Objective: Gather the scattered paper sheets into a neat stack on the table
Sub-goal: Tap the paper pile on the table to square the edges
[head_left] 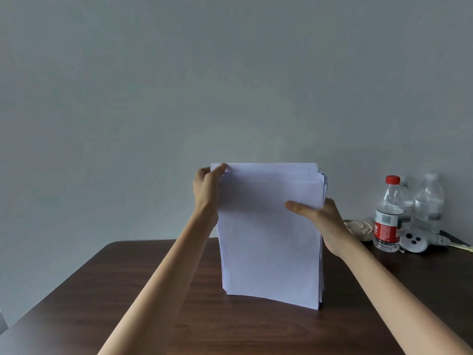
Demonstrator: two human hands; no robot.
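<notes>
In the head view, your paper stack [268, 239] stands upright, its bottom edge on the tabletop [128, 290], and the white sheets are uneven along the top. Your left hand [206, 187] pinches the upper left corner. Your right hand [325, 221] grips the right edge, thumb across the front.

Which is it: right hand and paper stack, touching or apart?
Touching. The head view shows the right hand gripping the paper stack at its right edge, thumb lying across the front sheet.
</notes>
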